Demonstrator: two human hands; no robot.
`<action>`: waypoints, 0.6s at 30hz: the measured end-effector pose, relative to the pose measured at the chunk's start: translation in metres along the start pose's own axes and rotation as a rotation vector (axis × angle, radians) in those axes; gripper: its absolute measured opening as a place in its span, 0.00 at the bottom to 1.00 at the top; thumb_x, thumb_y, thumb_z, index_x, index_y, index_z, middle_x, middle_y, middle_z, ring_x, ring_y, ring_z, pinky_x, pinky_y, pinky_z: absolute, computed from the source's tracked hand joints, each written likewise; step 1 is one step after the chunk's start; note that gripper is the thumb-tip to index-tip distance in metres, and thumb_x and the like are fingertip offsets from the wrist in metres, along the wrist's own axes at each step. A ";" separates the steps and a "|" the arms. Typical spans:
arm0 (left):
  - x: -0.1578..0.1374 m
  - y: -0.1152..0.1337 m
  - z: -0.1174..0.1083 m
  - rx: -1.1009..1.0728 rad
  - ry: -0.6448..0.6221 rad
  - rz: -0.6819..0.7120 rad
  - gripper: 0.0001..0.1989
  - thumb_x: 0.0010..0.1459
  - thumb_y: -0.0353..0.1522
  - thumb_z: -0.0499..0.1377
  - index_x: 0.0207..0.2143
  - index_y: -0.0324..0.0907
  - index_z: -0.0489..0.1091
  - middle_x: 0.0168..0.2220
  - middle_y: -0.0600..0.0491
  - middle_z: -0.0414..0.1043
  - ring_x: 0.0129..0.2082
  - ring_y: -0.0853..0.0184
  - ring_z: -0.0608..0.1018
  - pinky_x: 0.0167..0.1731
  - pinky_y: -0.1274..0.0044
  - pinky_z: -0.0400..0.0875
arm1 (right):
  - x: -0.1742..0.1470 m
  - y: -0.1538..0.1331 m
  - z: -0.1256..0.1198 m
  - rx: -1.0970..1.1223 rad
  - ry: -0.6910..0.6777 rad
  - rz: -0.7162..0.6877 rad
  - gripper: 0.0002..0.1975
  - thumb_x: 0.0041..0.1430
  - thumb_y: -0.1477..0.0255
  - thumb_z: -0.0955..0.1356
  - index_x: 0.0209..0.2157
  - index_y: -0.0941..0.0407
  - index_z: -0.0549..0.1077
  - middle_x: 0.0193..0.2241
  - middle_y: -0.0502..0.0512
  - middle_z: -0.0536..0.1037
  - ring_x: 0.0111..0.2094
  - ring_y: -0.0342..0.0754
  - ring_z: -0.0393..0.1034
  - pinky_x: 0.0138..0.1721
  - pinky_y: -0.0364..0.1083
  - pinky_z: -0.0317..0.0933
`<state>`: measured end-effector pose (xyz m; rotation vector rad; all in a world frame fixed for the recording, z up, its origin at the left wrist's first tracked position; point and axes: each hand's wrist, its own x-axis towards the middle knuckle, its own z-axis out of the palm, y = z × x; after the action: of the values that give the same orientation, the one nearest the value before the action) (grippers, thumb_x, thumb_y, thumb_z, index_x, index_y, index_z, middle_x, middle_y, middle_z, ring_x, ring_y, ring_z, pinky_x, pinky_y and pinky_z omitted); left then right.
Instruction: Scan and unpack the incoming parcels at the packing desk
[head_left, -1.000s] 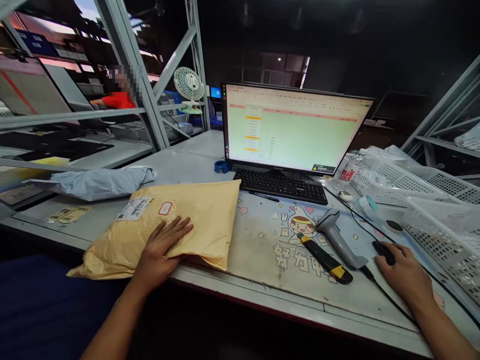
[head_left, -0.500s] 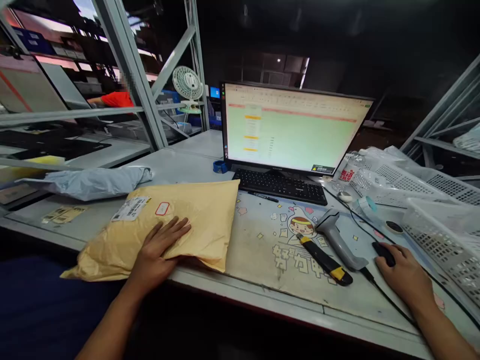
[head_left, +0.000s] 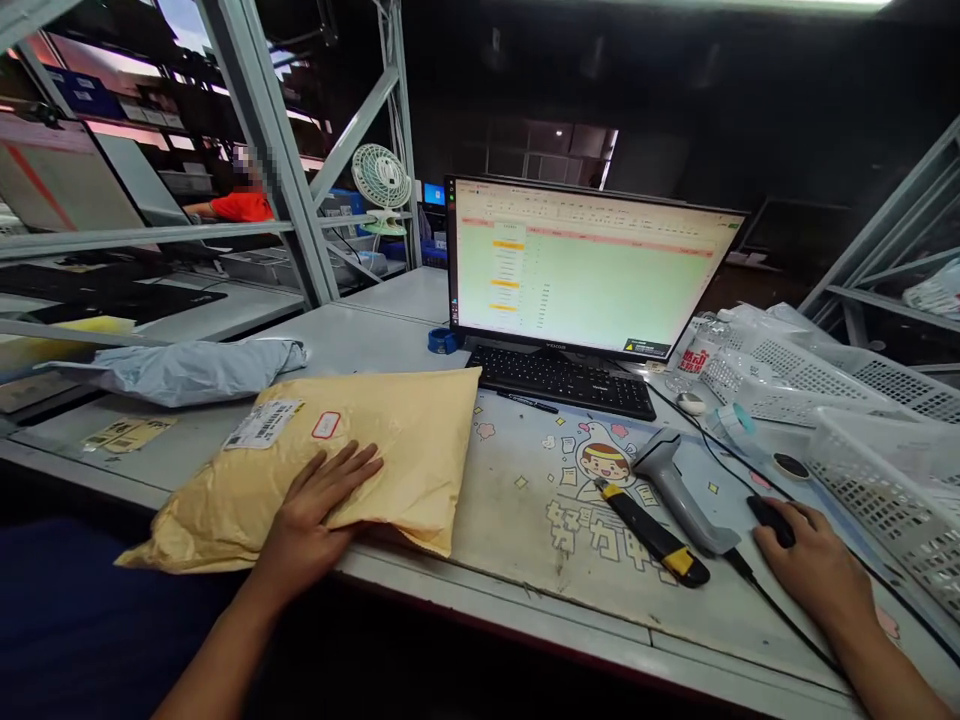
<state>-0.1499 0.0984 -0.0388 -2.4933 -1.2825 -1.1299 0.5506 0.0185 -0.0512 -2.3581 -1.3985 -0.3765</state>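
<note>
My left hand (head_left: 319, 500) lies flat, fingers stretched out, on a yellow padded mailer (head_left: 409, 430) at the desk's front edge. The mailer carries a white shipping label (head_left: 264, 424) and a small red-bordered sticker (head_left: 326, 425). At the right, my right hand (head_left: 817, 565) is curved over a black computer mouse (head_left: 771, 520). Left of that hand are a grey barcode scanner (head_left: 686, 495), lying on its side, and a black and yellow utility knife (head_left: 652, 532). Both rest on a printed desk mat (head_left: 517, 530).
Behind the mat stand a black keyboard (head_left: 562, 382) and a lit monitor (head_left: 585, 275). White plastic baskets (head_left: 885, 500) line the right side. A grey plastic parcel (head_left: 199, 370) lies at left. Beyond the metal frame (head_left: 262, 130) are a small fan (head_left: 381, 177) and a person in red (head_left: 244, 206).
The whole scene sits slightly lower in the picture, as the camera has tilted up a little. Both hands keep their places on the mailer and the mouse.
</note>
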 end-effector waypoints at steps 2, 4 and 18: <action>0.001 0.002 -0.002 -0.004 0.000 0.001 0.31 0.71 0.51 0.59 0.72 0.55 0.63 0.71 0.49 0.65 0.73 0.53 0.65 0.74 0.58 0.51 | 0.001 -0.001 -0.003 0.005 -0.018 0.016 0.32 0.63 0.54 0.60 0.61 0.53 0.76 0.62 0.64 0.72 0.55 0.69 0.74 0.56 0.64 0.70; 0.001 0.004 -0.003 -0.004 -0.004 0.001 0.31 0.71 0.51 0.59 0.72 0.55 0.63 0.71 0.50 0.65 0.73 0.53 0.65 0.75 0.59 0.50 | 0.003 -0.002 -0.006 0.009 -0.021 0.031 0.33 0.63 0.54 0.59 0.61 0.54 0.76 0.62 0.65 0.72 0.56 0.69 0.74 0.58 0.64 0.69; 0.000 0.003 -0.002 -0.007 -0.008 -0.030 0.30 0.71 0.51 0.59 0.71 0.53 0.65 0.70 0.49 0.66 0.73 0.52 0.65 0.74 0.58 0.50 | 0.003 -0.007 -0.011 0.065 -0.063 0.064 0.34 0.61 0.51 0.59 0.59 0.54 0.77 0.62 0.64 0.73 0.54 0.69 0.74 0.55 0.63 0.70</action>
<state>-0.1485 0.0956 -0.0371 -2.4945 -1.3246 -1.1332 0.5455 0.0192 -0.0388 -2.3740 -1.3381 -0.2377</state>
